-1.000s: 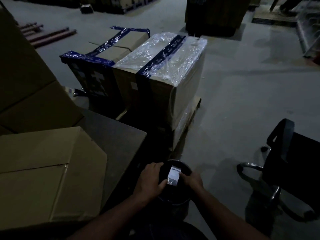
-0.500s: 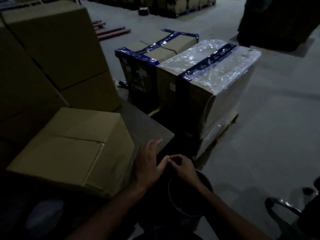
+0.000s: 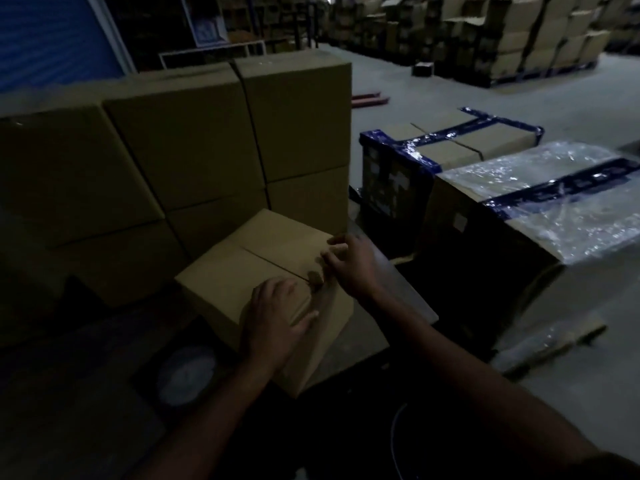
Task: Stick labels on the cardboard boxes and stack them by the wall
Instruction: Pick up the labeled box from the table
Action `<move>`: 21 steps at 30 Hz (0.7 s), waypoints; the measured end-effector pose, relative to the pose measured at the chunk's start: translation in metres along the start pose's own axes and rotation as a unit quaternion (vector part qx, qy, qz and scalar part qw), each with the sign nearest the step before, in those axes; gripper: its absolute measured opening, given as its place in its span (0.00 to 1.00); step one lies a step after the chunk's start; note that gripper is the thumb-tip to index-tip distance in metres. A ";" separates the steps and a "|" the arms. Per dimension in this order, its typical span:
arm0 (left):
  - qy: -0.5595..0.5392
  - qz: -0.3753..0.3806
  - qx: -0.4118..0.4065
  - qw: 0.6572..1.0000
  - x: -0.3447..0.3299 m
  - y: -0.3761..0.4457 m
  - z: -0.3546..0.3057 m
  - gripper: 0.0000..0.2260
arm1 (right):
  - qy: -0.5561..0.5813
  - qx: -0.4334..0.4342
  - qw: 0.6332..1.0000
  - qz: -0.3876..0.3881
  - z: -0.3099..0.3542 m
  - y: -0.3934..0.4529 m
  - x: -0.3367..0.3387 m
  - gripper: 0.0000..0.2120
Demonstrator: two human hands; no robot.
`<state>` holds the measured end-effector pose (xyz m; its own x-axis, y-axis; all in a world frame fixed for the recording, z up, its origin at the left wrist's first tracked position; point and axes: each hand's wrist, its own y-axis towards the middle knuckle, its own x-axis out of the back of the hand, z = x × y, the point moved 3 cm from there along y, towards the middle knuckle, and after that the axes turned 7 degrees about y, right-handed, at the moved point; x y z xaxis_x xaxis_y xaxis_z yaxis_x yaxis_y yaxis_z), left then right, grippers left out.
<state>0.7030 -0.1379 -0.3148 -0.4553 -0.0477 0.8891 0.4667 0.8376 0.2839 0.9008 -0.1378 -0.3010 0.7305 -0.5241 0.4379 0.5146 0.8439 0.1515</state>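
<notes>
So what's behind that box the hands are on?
A stack of plain boxes, at least two high, stands behind the box. Whatever lies behind that stack is mostly hidden.

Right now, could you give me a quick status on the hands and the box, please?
Left hand flat on the cardboard box. Right hand at its top right edge, fingers curled, label not discernible. Stacked boxes directly behind.

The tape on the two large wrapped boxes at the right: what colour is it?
Blue tape, glossy, clearest in the head view.
</notes>
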 end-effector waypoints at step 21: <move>-0.195 -0.002 0.176 0.965 0.061 -0.064 0.182 0.45 | 0.008 0.086 0.992 0.089 0.023 -0.112 -0.087 0.37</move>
<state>0.5074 -0.0950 -0.3445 -0.7391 0.0998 0.6661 0.2087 0.9742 0.0856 0.7690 -0.1840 -0.3357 0.8101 -0.3659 0.4581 0.2940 0.9295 0.2225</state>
